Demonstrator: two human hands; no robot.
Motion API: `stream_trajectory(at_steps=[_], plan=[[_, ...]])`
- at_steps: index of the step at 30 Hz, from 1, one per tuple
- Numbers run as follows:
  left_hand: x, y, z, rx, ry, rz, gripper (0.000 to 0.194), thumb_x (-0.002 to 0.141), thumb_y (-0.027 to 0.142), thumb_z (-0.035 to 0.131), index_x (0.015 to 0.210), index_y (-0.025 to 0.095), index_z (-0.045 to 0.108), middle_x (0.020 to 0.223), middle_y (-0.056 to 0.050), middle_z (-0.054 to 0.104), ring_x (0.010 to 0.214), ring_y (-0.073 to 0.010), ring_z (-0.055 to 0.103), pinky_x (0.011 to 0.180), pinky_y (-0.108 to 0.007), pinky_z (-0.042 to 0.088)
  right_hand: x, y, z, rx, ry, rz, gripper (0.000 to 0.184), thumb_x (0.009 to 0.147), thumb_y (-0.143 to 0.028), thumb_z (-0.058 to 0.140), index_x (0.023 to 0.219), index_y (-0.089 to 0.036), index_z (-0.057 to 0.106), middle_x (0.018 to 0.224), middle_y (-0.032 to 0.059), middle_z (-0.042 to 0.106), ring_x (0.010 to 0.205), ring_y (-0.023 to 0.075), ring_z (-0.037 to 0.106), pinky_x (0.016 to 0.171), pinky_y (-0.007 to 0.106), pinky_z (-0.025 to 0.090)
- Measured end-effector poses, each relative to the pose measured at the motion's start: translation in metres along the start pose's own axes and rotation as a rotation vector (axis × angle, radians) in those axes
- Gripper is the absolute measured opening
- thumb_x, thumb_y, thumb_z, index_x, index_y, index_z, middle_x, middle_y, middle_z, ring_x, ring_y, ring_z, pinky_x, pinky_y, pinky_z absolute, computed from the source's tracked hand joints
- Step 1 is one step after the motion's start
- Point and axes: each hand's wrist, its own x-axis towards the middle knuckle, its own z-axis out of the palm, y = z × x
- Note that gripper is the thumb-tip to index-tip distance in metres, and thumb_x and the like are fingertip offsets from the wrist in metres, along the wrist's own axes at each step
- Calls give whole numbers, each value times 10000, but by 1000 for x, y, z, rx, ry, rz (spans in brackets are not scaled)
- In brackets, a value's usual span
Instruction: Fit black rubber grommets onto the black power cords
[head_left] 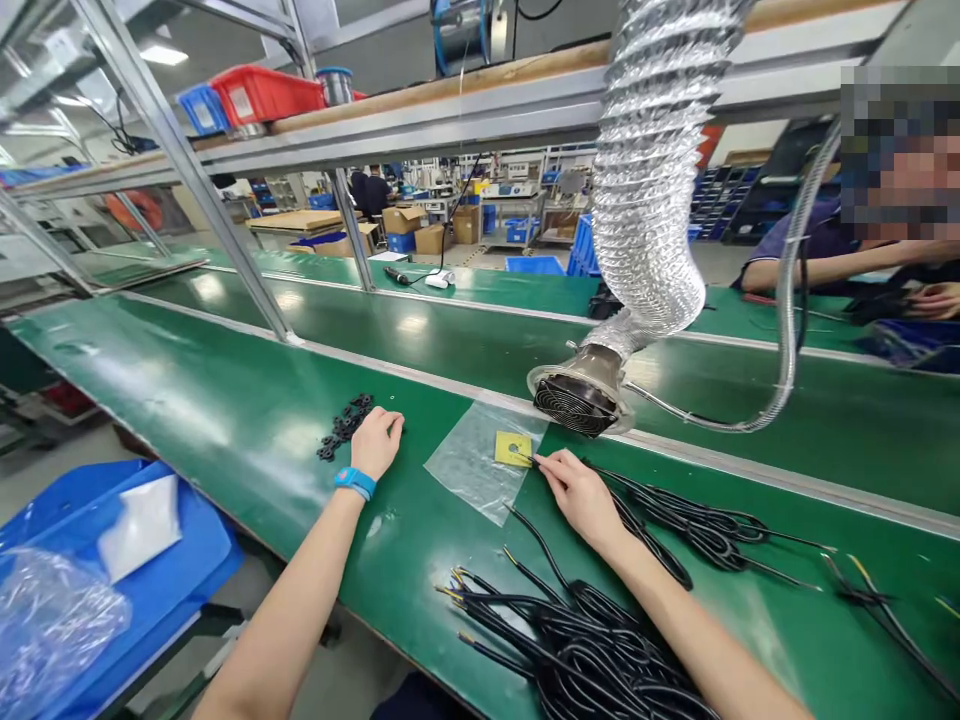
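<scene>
Head view: the right hand (574, 490) pinches a slim black cable end (528, 458) between thumb and fingers at the right edge of the yellow pad (507, 447). The short length showing lies nearly crosswise, its tip pointing left over the pad; whether they touch I cannot tell. Left of the pad, the left hand (376, 440) has its fingers drawn narrow beside small black parts (339, 430); whether it grips one is unclear. A clear plastic sheet (472, 470) spreads under the pad, and a cable bundle (600, 660) lies on its near side, bared ends pointing mostly left.
</scene>
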Motion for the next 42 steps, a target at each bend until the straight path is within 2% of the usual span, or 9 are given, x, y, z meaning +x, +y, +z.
stream_trajectory(at_steps=[3,8,14,18,21,23,27,32,42], plan=[[-5,-2,6,88,-58,-5,309,929,357,464,967,177,712,916,-83,652,850,-218,628,712,-293,484,-1,-2,-2,-99,-42,-6,345,996,-266,381,1100,-221,708,914,68,620,786,183,619,690,282,491],[-1,-4,9,162,-172,7,303,896,340,466,896,160,711,928,-110,651,891,-250,630,791,-331,508,5,-9,-8,-297,-168,-40,277,954,-137,458,1021,-188,722,898,71,626,786,176,606,706,277,468],[-2,0,7,-76,-77,-18,272,858,395,489,854,187,664,876,-93,673,810,-244,636,733,-343,513,4,-15,-13,-298,-142,-36,244,948,-132,481,980,-172,719,860,66,637,779,168,612,710,268,470],[12,44,7,-557,-68,-108,348,793,502,577,919,185,645,880,-65,675,755,-206,645,738,-335,534,4,-18,-23,-141,12,56,198,941,-170,525,987,-189,717,866,49,648,779,153,624,718,249,475],[24,98,6,-852,-213,-58,439,748,494,650,1048,174,630,920,-57,668,779,-193,656,752,-331,536,2,-24,-36,39,123,131,171,933,-207,550,934,-203,721,812,25,647,716,135,616,675,237,469],[29,132,8,-968,-315,6,417,736,470,675,1018,165,650,906,-60,677,792,-192,649,752,-328,534,-3,-31,-45,148,174,166,174,928,-210,547,887,-199,717,768,15,647,671,128,602,641,233,458],[23,172,21,-1111,-545,47,350,727,445,694,921,153,695,894,-84,717,814,-213,662,751,-343,541,-17,-41,-53,261,255,174,200,932,-223,517,869,-193,704,754,21,673,665,135,603,630,236,457],[-6,183,34,-1177,-713,88,407,770,393,675,1094,146,681,950,-96,734,841,-207,673,776,-346,544,-26,-40,-47,246,296,153,217,928,-239,503,873,-191,708,726,31,668,634,138,598,600,238,451],[-16,181,38,-1174,-670,76,374,806,286,641,1148,141,683,1051,-110,736,895,-206,675,837,-347,539,-33,-31,-43,224,299,166,222,922,-262,500,849,-181,693,706,31,664,584,131,579,551,231,442]])
